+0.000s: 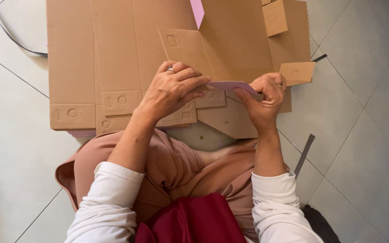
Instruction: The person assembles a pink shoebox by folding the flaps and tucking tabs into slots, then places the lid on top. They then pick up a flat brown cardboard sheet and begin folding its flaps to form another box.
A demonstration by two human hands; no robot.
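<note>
Brown corrugated cardboard covers most of the floor ahead of the person: a stack of flat box blanks (113, 54) lies on the pale tiled floor (14, 135), its die-cut tabs with round holes facing the knees. At the far left a black cable (10, 38) runs across the tiles, well apart from the work.

Moving right, the left hand (172, 92) comes in over the near edge of the stack, a ring on one finger. Its fingers (194, 83) are curled and closed down from above onto the left end of a cardboard flap (230, 85), the thumb hidden beneath, so the grip looks like a pinch though the underside cannot be seen.

That flap shows a pale pink face and lies nearly edge-on to the camera. Its long axis runs left to right, spanning straight from one hand to the other, just above the brown panels and in front of the person's lap. It belongs to a partly raised box blank (239, 45) whose panels stand up behind it, a pink lining strip (197, 11) showing at the top.

The right hand (266, 96) holds the flap's other end, fingers (273, 85) folded tightly over the edge, thumb pressed against it. Both hands are equally close, each touching its own end.

Farther right, loose tabs (297, 72) of the blank jut out over the tiles, and a dark strip (305, 155) lies on the floor beside the right forearm.
</note>
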